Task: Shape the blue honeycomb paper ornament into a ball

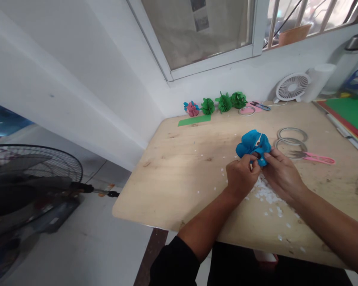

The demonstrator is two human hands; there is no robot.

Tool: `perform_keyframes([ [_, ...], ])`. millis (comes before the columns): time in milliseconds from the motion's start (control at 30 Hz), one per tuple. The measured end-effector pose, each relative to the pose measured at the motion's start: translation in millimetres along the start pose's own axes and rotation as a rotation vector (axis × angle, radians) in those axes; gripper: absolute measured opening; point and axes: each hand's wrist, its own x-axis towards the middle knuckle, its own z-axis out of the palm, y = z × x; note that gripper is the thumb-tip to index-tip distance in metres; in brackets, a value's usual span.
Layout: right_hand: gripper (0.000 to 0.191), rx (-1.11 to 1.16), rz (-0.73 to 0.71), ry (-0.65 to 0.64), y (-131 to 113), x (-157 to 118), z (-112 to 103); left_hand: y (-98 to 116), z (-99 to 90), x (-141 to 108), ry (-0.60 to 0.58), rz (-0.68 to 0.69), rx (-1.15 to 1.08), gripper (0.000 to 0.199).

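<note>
Blue paper flower (251, 146): one, left of the pink-handled snips (314, 157); our left hand (242, 174) pinches it, fingers curled; our right hand (282, 169) grips it, fingers partly closed.

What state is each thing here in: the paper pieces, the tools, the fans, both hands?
Left hand: pinching blue paper
Right hand: gripping its other side
Blue paper: petals partly spread
Green paper balls: fanned out
Green strip: flat
White paper bits: scattered
Pink-handled snips: lying down
Small white fan: upright, running unclear
Black fan: partly visible, running unclear
</note>
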Motion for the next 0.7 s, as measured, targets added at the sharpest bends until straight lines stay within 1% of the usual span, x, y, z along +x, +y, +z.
perform_keyframes([
  [167, 0.019, -0.029, 0.003, -0.020, -0.9, -0.6, -1.5, 1.4, -2.0, -1.1, -0.004, 0.106, 0.087, 0.020],
  [233, 0.019, -0.022, 0.018, -0.024, -0.7, -1.0, -2.2, 2.2, -0.6, -2.3, -0.002, 0.136, 0.112, 0.019],
  [500, 0.022, 0.011, 0.056, -0.009, 1.6, 0.3, -4.5, 2.4, 8.4, -4.7, -0.044, 0.108, 0.148, 0.017],
  [700, 0.023, 0.013, 0.059, -0.020, 0.4, -0.3, -3.7, 2.1, 10.6, -5.8, -0.012, 0.121, 0.129, 0.018],
])
